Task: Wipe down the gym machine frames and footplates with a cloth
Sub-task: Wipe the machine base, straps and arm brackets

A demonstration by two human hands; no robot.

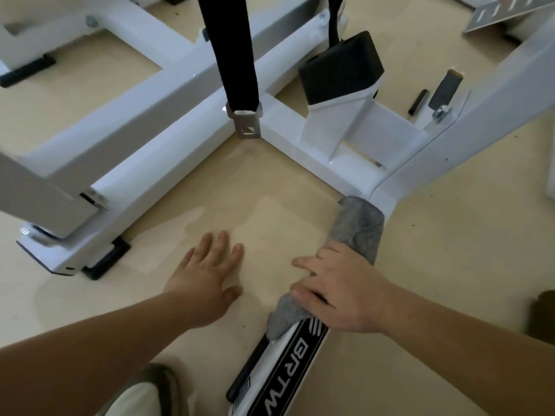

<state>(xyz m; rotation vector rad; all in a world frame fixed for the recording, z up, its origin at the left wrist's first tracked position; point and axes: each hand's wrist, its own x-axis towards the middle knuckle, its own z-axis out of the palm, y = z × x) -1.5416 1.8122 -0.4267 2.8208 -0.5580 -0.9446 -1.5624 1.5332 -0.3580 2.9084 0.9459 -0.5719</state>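
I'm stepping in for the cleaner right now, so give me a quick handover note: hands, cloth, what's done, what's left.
Left hand: open, flat on the floor, holding nothing.
Right hand: presses the grey cloth onto the white frame bar, just above its black label.
Done: cannot tell; no frame shows wipe marks.
Left: probably this bar's labelled stretch, the crossbar and the other frames.
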